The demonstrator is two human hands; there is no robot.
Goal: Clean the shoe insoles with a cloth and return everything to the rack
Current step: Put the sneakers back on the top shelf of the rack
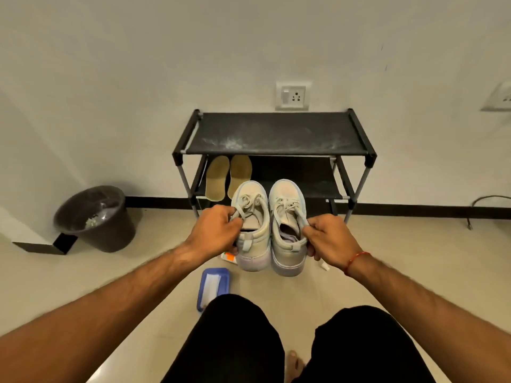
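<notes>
Left hand [213, 230] grips the left shoe [253, 217] at collar and laces, fingers curled round it. Right hand [329, 241] pinches the right shoe [287, 214] at its collar edge. The shoes are side by side, sides touching, toes toward the rack [370, 156], heels toward the person, and their toes overlap the front edge of the lower shelf [309, 178]. Two tan insoles [217, 178] lie side by side on the left end of that shelf, just left of the left shoe's toe. Dark shelf fabric shows to the right of them. The top shelf [276, 134] has white dusty streaks near its front edge. A blue brush [214, 286] lies on the floor [387, 258] below the left shoe, near the knee. A small orange-white item [229, 257] sits under the left hand, partly hidden. A dark bin [96, 217] stands well left of the rack, with open floor between. The rack backs onto a pale wall with a socket [293, 95] above it. A black cable [486, 201] runs at far right.
</notes>
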